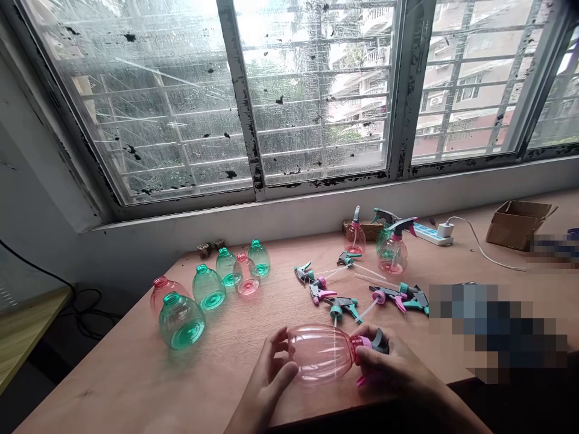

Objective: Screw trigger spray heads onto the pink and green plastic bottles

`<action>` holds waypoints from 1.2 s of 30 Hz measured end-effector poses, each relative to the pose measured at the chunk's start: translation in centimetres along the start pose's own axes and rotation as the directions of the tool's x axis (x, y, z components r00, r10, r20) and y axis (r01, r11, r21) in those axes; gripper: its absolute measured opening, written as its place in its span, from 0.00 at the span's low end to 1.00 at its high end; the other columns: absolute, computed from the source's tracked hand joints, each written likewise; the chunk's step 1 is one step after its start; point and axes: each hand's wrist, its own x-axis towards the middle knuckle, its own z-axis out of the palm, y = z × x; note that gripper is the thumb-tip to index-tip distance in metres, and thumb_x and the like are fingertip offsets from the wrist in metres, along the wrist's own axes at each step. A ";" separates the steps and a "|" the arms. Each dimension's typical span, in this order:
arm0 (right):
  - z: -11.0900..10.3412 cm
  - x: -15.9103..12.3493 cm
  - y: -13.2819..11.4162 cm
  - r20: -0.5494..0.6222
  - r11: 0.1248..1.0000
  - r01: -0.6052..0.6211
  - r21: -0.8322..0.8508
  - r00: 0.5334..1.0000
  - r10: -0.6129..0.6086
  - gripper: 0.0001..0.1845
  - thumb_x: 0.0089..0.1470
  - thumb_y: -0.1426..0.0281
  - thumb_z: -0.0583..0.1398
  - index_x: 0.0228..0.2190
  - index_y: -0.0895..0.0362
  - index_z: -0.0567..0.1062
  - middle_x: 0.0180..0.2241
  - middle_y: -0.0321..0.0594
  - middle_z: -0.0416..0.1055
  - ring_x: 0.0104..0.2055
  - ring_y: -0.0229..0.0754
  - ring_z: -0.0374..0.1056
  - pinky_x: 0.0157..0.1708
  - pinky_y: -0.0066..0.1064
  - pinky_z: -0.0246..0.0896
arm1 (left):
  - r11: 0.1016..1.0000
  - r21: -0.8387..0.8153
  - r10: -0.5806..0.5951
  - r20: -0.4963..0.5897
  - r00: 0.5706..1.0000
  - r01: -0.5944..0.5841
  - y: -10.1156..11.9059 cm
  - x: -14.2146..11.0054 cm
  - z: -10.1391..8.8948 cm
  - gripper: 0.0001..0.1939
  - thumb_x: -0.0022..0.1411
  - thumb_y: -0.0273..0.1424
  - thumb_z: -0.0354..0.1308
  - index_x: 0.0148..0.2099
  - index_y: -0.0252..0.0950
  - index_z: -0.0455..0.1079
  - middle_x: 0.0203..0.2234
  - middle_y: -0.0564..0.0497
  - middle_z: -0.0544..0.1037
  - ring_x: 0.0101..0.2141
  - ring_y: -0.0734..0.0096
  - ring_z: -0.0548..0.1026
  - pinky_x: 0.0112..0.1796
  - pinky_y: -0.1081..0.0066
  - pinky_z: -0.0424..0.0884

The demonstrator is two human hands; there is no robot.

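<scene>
A clear pink spray bottle (319, 355) lies on its side in the air near the table's front edge, its neck to the right. My left hand (274, 371) holds the base end, thumb and fingers curved round it. At the neck, my right hand (391, 355) grips the pink collar of a grey and pink trigger sprayer (380, 342), partly hidden by my fingers. Just beyond lie several loose trigger sprayers, among them a green and grey one (344, 307) and a pink one (389, 297), with thin clear tubes.
On the left stand several open bottles, green (181, 325) and pink (246, 277). Bottles with sprayers fitted, one of them pink (392, 253), stand at the back. A power strip (429, 234) with a white cable and a cardboard box (518, 224) lie right. A blurred patch covers the right edge.
</scene>
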 end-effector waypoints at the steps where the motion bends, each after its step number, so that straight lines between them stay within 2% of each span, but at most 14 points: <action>1: 0.0 0.0 0.0 -0.006 1.000 0.002 0.002 1.000 -0.002 0.23 0.49 0.54 0.70 0.37 0.59 0.76 0.26 0.37 0.75 0.25 0.39 0.67 0.28 0.33 0.70 | 1.000 -0.009 0.000 0.008 1.000 0.000 0.0 -0.1 0.0 0.34 0.61 0.51 0.60 0.64 0.42 0.61 0.54 0.42 0.71 0.47 0.53 0.74 0.51 0.55 0.69; 5: 0.0 0.2 0.2 -0.032 0.999 0.004 0.040 0.999 -0.003 0.23 0.49 0.54 0.70 0.36 0.59 0.75 0.25 0.36 0.74 0.26 0.39 0.67 0.28 0.33 0.70 | 0.998 0.044 0.051 0.038 0.998 -0.052 0.4 -0.5 0.2 0.33 0.61 0.46 0.63 0.65 0.47 0.59 0.63 0.43 0.65 0.53 0.51 0.72 0.58 0.51 0.65; 8: 0.0 0.2 0.2 -0.039 0.998 0.007 0.059 0.999 -0.005 0.22 0.49 0.55 0.70 0.36 0.59 0.75 0.26 0.37 0.74 0.26 0.39 0.67 0.28 0.34 0.70 | 0.992 0.071 0.097 0.038 0.995 -0.100 0.8 -0.7 0.4 0.32 0.63 0.42 0.63 0.67 0.50 0.59 0.70 0.47 0.55 0.62 0.47 0.64 0.62 0.52 0.61; 13: 0.1 0.2 0.1 -0.045 0.998 0.002 0.065 0.999 0.001 0.23 0.48 0.54 0.70 0.36 0.59 0.75 0.26 0.37 0.74 0.26 0.40 0.68 0.28 0.34 0.71 | 0.990 0.072 0.118 0.061 0.991 -0.122 0.9 -0.9 0.6 0.32 0.65 0.42 0.60 0.69 0.52 0.56 0.73 0.51 0.47 0.67 0.45 0.55 0.63 0.53 0.60; 18: 0.2 0.1 0.3 -0.032 0.999 -0.007 0.050 0.999 0.008 0.23 0.48 0.54 0.71 0.36 0.59 0.75 0.25 0.37 0.74 0.25 0.40 0.67 0.28 0.35 0.71 | 0.998 0.029 0.059 0.063 0.996 -0.061 -0.3 -0.7 0.1 0.47 0.59 0.54 0.60 0.73 0.46 0.44 0.71 0.42 0.52 0.64 0.41 0.61 0.62 0.49 0.61; 21: 0.1 0.1 0.4 -0.014 0.999 -0.003 0.048 1.000 0.004 0.23 0.47 0.55 0.71 0.37 0.59 0.75 0.25 0.36 0.73 0.24 0.39 0.67 0.28 0.35 0.72 | 0.998 0.064 0.002 0.056 0.998 -0.005 -0.5 -0.5 -0.1 0.48 0.57 0.56 0.60 0.72 0.41 0.50 0.70 0.41 0.56 0.67 0.40 0.57 0.66 0.47 0.52; 24: 0.2 0.1 0.3 -0.016 0.999 -0.003 0.041 1.000 0.004 0.23 0.47 0.54 0.71 0.37 0.58 0.76 0.25 0.35 0.73 0.24 0.40 0.67 0.28 0.36 0.72 | 0.990 0.142 -0.013 0.084 0.996 0.001 0.0 -0.5 0.2 0.43 0.58 0.50 0.64 0.70 0.44 0.55 0.70 0.46 0.58 0.69 0.42 0.52 0.68 0.48 0.46; 27: 0.2 0.1 0.2 -0.035 1.000 -0.010 0.028 0.999 0.011 0.23 0.47 0.53 0.71 0.36 0.58 0.76 0.25 0.36 0.74 0.24 0.40 0.68 0.27 0.36 0.72 | 0.991 0.132 -0.010 0.068 0.998 0.001 0.4 -0.6 0.5 0.41 0.58 0.44 0.67 0.69 0.45 0.57 0.67 0.45 0.64 0.67 0.43 0.58 0.66 0.49 0.53; 31: 0.2 0.1 0.2 -0.031 1.000 -0.009 0.015 0.999 0.009 0.24 0.47 0.53 0.71 0.36 0.58 0.76 0.25 0.35 0.73 0.23 0.40 0.67 0.27 0.36 0.72 | 0.999 0.014 0.036 0.105 0.994 -0.037 0.1 -0.7 0.7 0.49 0.52 0.39 0.73 0.70 0.44 0.53 0.65 0.40 0.65 0.58 0.44 0.71 0.60 0.50 0.66; 33: 0.2 0.1 0.2 -0.033 1.000 -0.008 0.007 0.999 0.008 0.24 0.47 0.53 0.71 0.37 0.59 0.76 0.25 0.36 0.74 0.24 0.40 0.67 0.26 0.35 0.71 | 0.997 -0.003 0.076 0.120 0.990 -0.076 -0.1 -0.7 0.8 0.48 0.55 0.37 0.72 0.71 0.47 0.50 0.66 0.40 0.64 0.57 0.47 0.71 0.59 0.52 0.67; 36: 0.3 0.1 0.2 -0.052 1.000 -0.004 0.003 0.999 0.005 0.25 0.46 0.52 0.71 0.36 0.59 0.76 0.26 0.38 0.75 0.25 0.41 0.68 0.26 0.34 0.70 | 0.992 0.001 0.124 0.117 0.985 -0.125 -0.3 -0.7 0.9 0.41 0.62 0.37 0.66 0.71 0.52 0.49 0.68 0.44 0.61 0.61 0.48 0.67 0.61 0.53 0.64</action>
